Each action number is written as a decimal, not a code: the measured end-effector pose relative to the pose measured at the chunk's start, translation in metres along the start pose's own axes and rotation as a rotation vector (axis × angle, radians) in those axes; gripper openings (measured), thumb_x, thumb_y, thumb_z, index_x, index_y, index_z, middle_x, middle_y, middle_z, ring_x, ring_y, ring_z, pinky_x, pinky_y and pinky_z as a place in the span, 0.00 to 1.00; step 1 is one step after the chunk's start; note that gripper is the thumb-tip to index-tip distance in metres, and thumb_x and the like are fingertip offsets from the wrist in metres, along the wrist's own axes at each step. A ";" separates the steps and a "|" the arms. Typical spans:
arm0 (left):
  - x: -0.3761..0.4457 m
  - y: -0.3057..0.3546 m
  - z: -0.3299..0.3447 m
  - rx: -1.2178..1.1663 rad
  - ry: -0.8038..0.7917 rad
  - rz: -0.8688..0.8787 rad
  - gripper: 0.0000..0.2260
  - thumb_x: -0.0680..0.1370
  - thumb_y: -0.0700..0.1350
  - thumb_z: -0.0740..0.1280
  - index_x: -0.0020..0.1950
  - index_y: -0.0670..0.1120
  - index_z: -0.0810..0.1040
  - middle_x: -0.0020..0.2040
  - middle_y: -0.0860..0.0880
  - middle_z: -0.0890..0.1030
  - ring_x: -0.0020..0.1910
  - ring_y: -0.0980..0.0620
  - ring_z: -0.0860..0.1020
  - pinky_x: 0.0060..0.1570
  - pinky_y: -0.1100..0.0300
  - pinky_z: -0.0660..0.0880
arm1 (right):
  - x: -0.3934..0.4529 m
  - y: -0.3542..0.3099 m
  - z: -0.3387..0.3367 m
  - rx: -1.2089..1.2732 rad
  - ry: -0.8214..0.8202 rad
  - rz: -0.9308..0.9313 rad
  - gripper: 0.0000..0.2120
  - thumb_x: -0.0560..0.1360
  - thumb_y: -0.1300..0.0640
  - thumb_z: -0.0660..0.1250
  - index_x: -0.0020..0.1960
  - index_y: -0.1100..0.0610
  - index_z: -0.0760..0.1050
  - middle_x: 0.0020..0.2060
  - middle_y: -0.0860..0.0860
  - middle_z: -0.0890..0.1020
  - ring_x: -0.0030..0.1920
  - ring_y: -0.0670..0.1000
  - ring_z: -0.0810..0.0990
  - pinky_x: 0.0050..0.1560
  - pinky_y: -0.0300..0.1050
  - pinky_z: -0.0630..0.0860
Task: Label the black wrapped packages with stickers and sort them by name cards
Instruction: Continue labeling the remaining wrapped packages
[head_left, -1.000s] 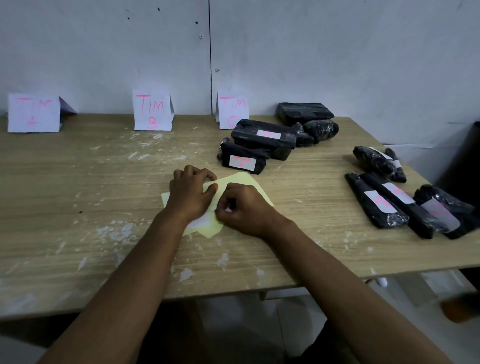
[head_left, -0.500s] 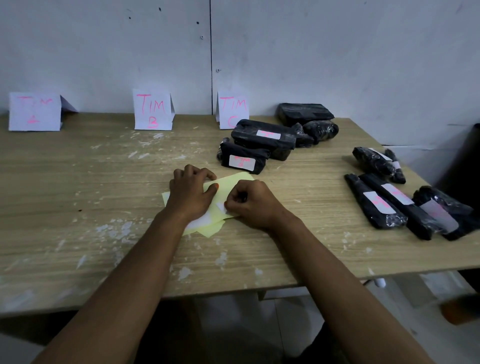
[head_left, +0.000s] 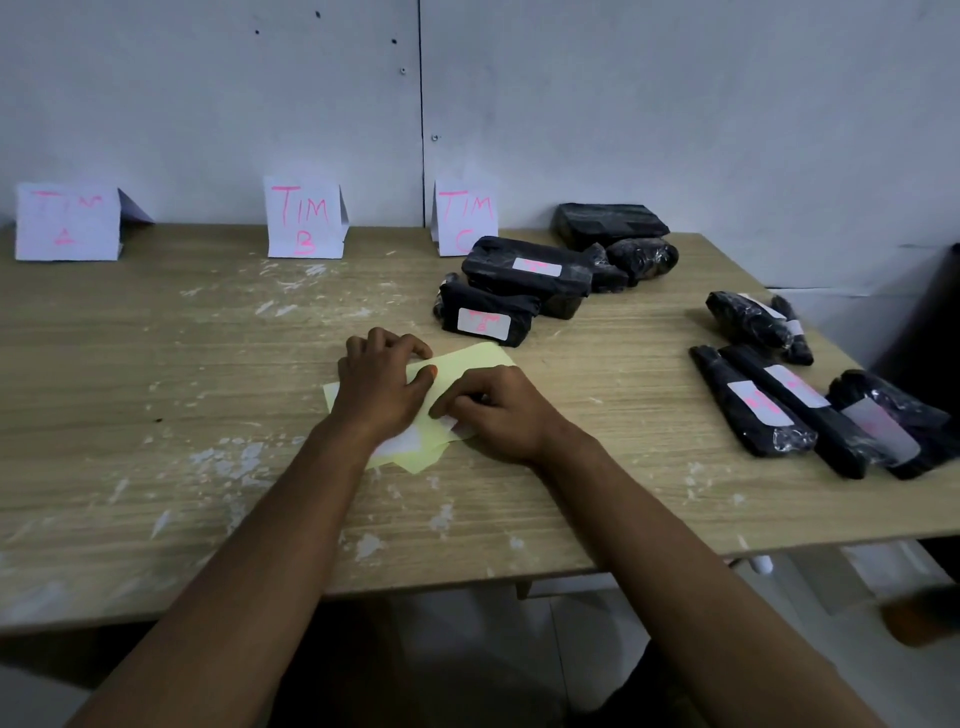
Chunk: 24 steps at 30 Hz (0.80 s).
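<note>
a grey wall stands behind a wooden table (head_left: 156, 374) with white scuffs on it. three folded name cards stand along the back edge: the tim a card (head_left: 67, 222) near the back left corner, the tim b card (head_left: 304, 218) in the middle, and the tim c card (head_left: 464, 215) just right of it. black packages (head_left: 524, 275) sit near the tim c card, two of them with white stickers on top. more black packages (head_left: 769, 410) lie by the right edge, some with stickers too.

in the middle, closer to the front edge, lies a yellow sticker sheet (head_left: 467, 366). the left hand (head_left: 382, 387) rests on the sheet with bent fingers and holds it down. the right hand (head_left: 498, 410) has curled fingers at a white sticker (head_left: 449, 423) on the sheet and looks to be picking at its edge, but i cannot tell if it has it pinched.

the sticker is likely very light, thin and floppy, and sticky on the back. it could fold and stick to itself. best to lift it by one corner, slowly. the packages look soft and shiny in their wrap, so maybe a bit slippery. hold one around its middle.
</note>
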<state>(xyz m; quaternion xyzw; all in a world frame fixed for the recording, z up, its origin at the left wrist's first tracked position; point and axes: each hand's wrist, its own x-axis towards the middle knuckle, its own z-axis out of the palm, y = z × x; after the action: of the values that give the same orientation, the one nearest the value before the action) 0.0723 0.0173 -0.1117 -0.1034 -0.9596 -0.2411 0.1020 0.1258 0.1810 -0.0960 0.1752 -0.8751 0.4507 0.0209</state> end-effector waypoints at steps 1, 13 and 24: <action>0.000 0.000 0.000 0.001 0.000 -0.001 0.12 0.79 0.54 0.65 0.61 0.54 0.76 0.62 0.47 0.71 0.63 0.42 0.65 0.61 0.50 0.63 | 0.000 0.000 -0.001 0.039 -0.004 0.020 0.09 0.74 0.62 0.66 0.45 0.59 0.85 0.40 0.52 0.86 0.39 0.44 0.82 0.41 0.33 0.75; 0.000 0.001 0.000 -0.009 0.007 0.003 0.12 0.79 0.53 0.65 0.61 0.54 0.77 0.62 0.47 0.72 0.64 0.42 0.66 0.61 0.50 0.64 | 0.000 0.003 -0.004 0.171 0.024 0.047 0.21 0.71 0.65 0.73 0.61 0.52 0.76 0.36 0.56 0.82 0.35 0.48 0.79 0.40 0.48 0.78; 0.001 0.001 0.002 -0.012 0.003 -0.004 0.12 0.79 0.54 0.65 0.61 0.54 0.77 0.62 0.46 0.71 0.64 0.41 0.65 0.61 0.50 0.63 | 0.000 0.004 -0.012 0.156 0.081 0.087 0.19 0.70 0.68 0.70 0.58 0.54 0.78 0.34 0.50 0.80 0.34 0.44 0.77 0.37 0.38 0.74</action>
<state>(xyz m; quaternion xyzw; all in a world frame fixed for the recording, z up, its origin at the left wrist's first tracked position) 0.0715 0.0187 -0.1125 -0.1018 -0.9581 -0.2473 0.1023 0.1227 0.1928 -0.0923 0.1194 -0.8427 0.5245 0.0231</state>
